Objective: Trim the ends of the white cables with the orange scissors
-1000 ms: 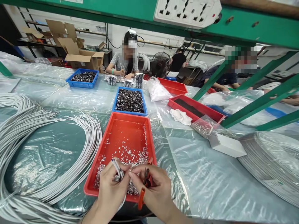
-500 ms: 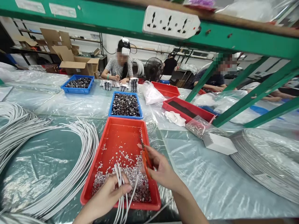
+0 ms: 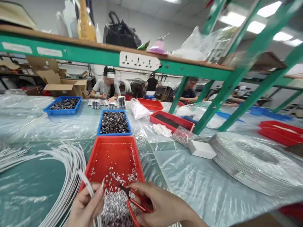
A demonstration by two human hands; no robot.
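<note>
My left hand is closed around a few white cables, and one cable end pokes up between thumb and forefinger. Red-handled scissors sit in my right hand, their dark blades pointing left toward that cable end without touching it. Both hands are over the near part of a red tray. Small silvery scraps lie heaped in the tray's near half and scattered thinly farther up. A large loop of white cables lies on the table left of the tray.
Beyond the red tray is a blue tray of small black parts. At right lie a big cable coil and a white box. A green shelf frame spans above. Co-workers sit across the table.
The view has tilted up and shifted right, so more shelf shows. My left hand's cables have turned to lean left, and the scissors have swung from pointing upward to pointing left, closer to the cables.
</note>
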